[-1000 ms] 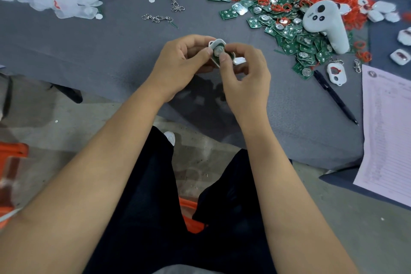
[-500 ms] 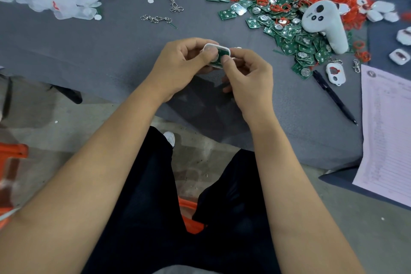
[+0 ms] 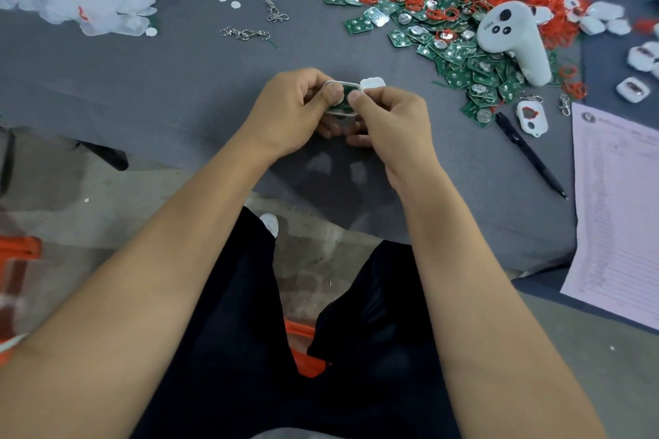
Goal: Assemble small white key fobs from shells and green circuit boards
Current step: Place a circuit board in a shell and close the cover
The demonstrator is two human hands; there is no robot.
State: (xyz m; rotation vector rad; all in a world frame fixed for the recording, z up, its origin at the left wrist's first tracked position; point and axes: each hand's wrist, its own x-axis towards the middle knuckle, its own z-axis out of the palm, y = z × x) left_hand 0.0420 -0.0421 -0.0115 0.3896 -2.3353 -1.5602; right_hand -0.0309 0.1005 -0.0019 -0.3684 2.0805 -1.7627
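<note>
Your left hand (image 3: 289,110) and your right hand (image 3: 390,125) both pinch one small white shell (image 3: 341,89) with a green board (image 3: 345,95) in it. Your thumbs press on top. You hold it just over the gray surface (image 3: 178,82). A second white shell (image 3: 373,83) peeks out behind your right fingers. A pile of green boards (image 3: 474,71) lies well apart, up to your right, by a black pen (image 3: 527,153).

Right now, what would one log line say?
left hand: holds shell | right hand: presses green board in | spare shell behind
</note>
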